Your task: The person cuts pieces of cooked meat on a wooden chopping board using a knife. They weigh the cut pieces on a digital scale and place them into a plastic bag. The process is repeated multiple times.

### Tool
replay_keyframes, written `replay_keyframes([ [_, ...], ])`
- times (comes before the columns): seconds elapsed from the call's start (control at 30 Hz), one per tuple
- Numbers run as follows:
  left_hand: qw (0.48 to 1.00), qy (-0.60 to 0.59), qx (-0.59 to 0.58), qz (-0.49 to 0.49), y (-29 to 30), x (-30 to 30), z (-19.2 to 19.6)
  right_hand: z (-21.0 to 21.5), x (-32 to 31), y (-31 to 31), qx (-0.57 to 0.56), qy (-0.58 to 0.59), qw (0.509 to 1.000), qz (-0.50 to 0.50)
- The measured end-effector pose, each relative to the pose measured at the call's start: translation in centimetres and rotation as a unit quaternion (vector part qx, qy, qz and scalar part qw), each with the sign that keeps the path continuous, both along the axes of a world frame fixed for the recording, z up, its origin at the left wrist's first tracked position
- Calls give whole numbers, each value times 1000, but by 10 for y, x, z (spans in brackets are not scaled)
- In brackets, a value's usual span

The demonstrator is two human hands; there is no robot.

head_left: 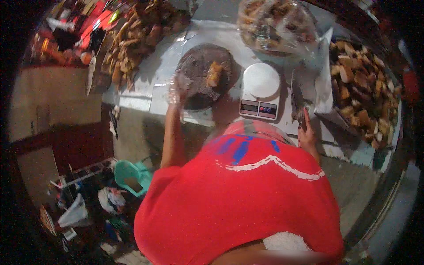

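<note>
Knife (297, 102) sits clamped in the right hand (307, 132), blade lying flat on the white table (145, 95) just right of the kitchen scale (259, 92). The left hand (177, 90), wrapped in a clear plastic glove, rests at the left rim of the round dark chopping block (206, 75); whether its fingers are closed on anything I cannot tell. A piece of roast meat (214, 73) lies on the block. For a clean cut, pinning the meat firmly with fingertips tucked back looks wise.
</note>
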State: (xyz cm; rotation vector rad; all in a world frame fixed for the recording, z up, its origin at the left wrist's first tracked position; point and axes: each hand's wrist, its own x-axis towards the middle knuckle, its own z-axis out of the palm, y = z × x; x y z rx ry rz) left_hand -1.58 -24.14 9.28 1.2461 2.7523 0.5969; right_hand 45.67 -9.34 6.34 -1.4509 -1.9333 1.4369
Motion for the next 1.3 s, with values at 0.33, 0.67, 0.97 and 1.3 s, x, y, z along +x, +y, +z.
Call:
replay_keyframes([
  [0.33,992,-6,-99,-83,91,83,-6,29,10,15,3,-64,995,77],
  [0.67,923,-320,44,-210,154,121,-26,21,4,14,-83,-21,996,15],
  [0.97,916,-281,25,-286,178,179,-28,20,-1,2,110,17,993,32],
  [1.3,936,-302,164,-70,74,80,-6,17,-7,5,52,0,998,43],
])
